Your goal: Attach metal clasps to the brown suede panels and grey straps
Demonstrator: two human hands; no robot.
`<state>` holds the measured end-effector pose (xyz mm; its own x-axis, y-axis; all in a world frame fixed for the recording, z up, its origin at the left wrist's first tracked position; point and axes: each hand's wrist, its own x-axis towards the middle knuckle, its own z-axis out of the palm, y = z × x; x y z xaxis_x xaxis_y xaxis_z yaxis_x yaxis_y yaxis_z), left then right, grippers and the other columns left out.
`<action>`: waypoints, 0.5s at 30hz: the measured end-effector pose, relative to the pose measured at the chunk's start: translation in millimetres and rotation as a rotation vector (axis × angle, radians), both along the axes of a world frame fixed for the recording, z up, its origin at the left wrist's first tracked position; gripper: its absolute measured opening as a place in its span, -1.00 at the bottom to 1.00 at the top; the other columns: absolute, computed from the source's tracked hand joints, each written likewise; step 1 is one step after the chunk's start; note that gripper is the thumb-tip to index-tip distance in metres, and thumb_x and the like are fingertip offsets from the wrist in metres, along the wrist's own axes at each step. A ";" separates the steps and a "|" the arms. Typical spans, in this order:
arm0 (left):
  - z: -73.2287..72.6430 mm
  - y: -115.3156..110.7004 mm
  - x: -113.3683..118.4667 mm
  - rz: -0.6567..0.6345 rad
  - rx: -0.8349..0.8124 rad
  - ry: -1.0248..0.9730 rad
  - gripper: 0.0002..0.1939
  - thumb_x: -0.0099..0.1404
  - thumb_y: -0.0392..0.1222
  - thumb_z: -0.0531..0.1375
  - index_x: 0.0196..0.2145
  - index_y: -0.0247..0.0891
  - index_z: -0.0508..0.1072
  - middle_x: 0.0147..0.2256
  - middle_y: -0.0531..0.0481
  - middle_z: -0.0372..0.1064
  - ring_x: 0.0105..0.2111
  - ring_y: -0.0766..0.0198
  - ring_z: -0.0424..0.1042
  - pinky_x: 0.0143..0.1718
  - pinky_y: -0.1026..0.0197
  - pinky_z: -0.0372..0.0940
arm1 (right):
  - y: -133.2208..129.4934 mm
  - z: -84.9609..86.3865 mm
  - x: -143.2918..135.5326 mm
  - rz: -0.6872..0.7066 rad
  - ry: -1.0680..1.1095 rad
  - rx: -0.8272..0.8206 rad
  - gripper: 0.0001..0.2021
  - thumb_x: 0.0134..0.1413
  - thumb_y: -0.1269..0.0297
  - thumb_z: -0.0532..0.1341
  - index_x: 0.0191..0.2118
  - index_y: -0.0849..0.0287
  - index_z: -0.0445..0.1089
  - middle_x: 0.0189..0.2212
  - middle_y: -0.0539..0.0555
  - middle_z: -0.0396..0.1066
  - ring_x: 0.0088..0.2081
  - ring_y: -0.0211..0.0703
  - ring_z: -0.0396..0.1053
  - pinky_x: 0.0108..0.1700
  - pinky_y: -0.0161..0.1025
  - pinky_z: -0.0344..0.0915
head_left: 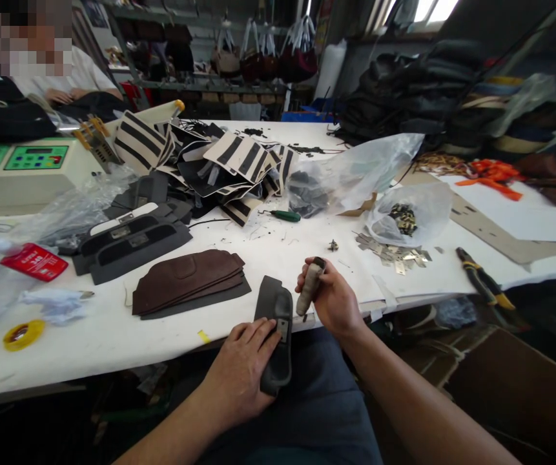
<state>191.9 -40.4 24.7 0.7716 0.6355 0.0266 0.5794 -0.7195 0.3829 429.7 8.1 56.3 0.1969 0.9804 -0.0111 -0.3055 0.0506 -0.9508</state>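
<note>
My left hand grips a dark grey leather piece that hangs over the table's front edge onto my lap. Its fingers press beside a small metal plate set in the leather; the thumb is hidden. To the right, my right hand is closed around a tool with a wrapped, beige handle, held just above the edge. A short dark tip points down from it; its kind is unclear. Left of the hands lies a stack of brown leather pieces, with more grey pieces carrying metal plates behind.
Loose metal plates lie by a plastic bag of small parts. Pliers rest at the right edge. A green-handled tool, striped pieces, a red glue bottle and yellow tape are around. A person sits back left.
</note>
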 end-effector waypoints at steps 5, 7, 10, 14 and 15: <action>3.7 0.8 2.2 0.007 -0.018 0.006 -0.16 0.19 0.05 0.32 0.37 -0.24 0.25 0.40 -0.21 0.17 0.37 -0.09 0.13 0.38 -0.13 0.00 | -5.0 0.5 -43.0 -0.130 0.210 0.025 -0.61 0.17 0.01 0.33 -0.44 0.10 0.17 -0.53 -0.12 0.14 -0.61 -0.36 0.12 -0.56 -0.34 0.16; 4.0 0.4 2.5 0.020 -0.029 0.005 -0.16 0.18 0.05 0.33 0.36 -0.25 0.26 0.39 -0.22 0.18 0.37 -0.10 0.13 0.38 -0.13 -0.02 | -2.5 -2.9 -49.1 -0.137 0.229 0.031 -0.53 0.14 0.01 0.39 -0.50 0.11 0.12 -0.58 -0.15 0.11 -0.65 -0.39 0.07 -0.61 -0.36 0.06; 3.2 -0.4 1.8 0.025 -0.049 0.000 -0.16 0.19 0.05 0.33 0.36 -0.26 0.27 0.39 -0.23 0.18 0.38 -0.10 0.12 0.40 -0.12 -0.05 | -1.0 -7.7 -51.9 -0.121 0.252 0.053 -0.54 0.17 0.06 0.39 -0.51 0.13 0.15 -0.60 -0.14 0.14 -0.67 -0.40 0.08 -0.63 -0.37 0.02; 2.0 -0.5 0.4 0.030 -0.053 -0.019 -0.18 0.21 0.05 0.31 0.36 -0.29 0.28 0.39 -0.24 0.18 0.38 -0.10 0.12 0.40 -0.11 -0.07 | -7.2 -10.6 -55.9 -0.096 0.198 0.101 -0.59 0.23 0.13 0.36 -0.50 0.13 0.18 -0.60 -0.14 0.17 -0.68 -0.40 0.08 -0.63 -0.36 0.02; 2.0 -0.4 0.4 0.032 -0.052 -0.022 -0.18 0.21 0.04 0.31 0.35 -0.30 0.28 0.39 -0.24 0.18 0.38 -0.11 0.12 0.40 -0.11 -0.07 | -10.3 -11.7 -57.7 -0.089 0.173 0.116 -0.60 0.25 0.14 0.35 -0.50 0.12 0.18 -0.61 -0.14 0.17 -0.68 -0.39 0.08 -0.63 -0.36 0.01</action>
<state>192.3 -40.8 26.7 0.7506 0.6607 0.0101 0.5926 -0.6798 0.4320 371.9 -2.2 44.6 0.2877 0.9559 0.0592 -0.4529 0.1902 -0.8710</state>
